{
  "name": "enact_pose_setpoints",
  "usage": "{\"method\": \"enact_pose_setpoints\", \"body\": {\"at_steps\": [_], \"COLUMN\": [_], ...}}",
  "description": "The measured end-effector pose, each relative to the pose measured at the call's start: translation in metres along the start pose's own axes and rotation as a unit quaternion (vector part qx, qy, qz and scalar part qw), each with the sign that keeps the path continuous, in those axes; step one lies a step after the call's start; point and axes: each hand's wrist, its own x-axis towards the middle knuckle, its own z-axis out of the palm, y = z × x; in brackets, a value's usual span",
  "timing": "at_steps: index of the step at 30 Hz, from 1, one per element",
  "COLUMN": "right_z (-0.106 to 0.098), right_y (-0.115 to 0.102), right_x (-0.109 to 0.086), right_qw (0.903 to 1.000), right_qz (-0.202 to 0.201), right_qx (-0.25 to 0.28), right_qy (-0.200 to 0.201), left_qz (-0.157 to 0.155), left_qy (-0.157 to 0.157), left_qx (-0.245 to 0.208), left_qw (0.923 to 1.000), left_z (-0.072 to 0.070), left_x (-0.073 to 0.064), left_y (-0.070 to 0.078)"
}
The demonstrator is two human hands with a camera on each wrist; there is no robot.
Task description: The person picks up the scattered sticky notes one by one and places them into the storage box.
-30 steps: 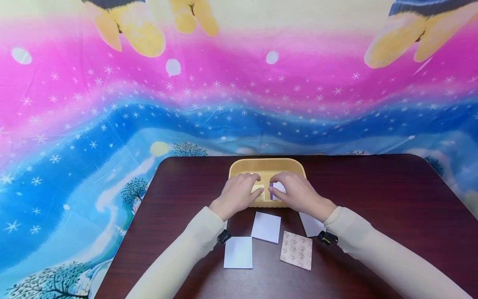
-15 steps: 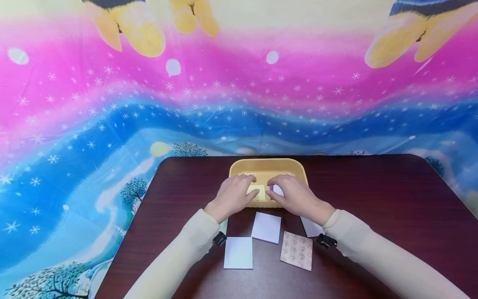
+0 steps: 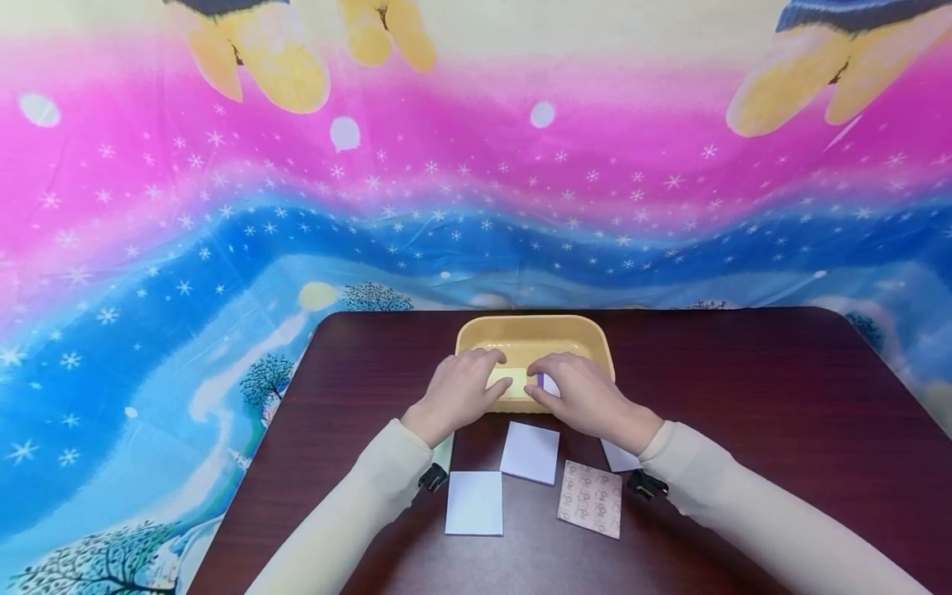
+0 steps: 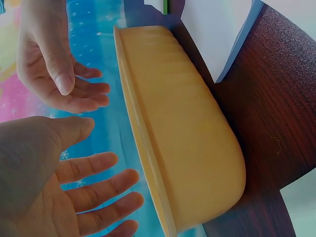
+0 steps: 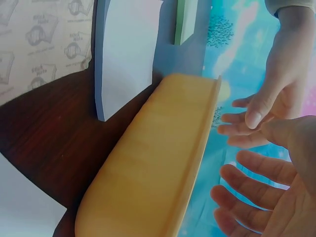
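My left arm slants up from the lower left across the desk [image 3: 297,413], the wrist passing over a pale green pad [image 3: 444,453]. My left hand [image 3: 455,388] hovers at the tray [image 3: 531,330], palm turned inward, fingers loosely bent and parted, thumb apart, nothing in its hold. Inside the tray, a yellow pad [image 3: 520,384] lies by that thumb, then a purple-edged white pad [image 3: 551,384], partly hidden by my right hand [image 3: 583,398]. That hand mirrors the left, fingers spread, gently curved and holding nothing, its arm running down to the lower right.
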Motion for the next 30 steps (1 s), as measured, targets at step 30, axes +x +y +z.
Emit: {"method": "enact_pose_setpoints", "body": {"at_steps": [30], "right_z": [0.007], "right_y": [-0.012], "right_x": [-0.004], "right_qw": [0.9994], "right_qz": [-0.005], "right_qx": [0.028], "right_qy": [-0.019], "left_qz": [-0.010], "left_qy": [-0.001], "left_qx": [0.007], "left_qw": [0.9999], "left_z": [-0.004], "left_x": [-0.017], "left_y": [-0.015]}}
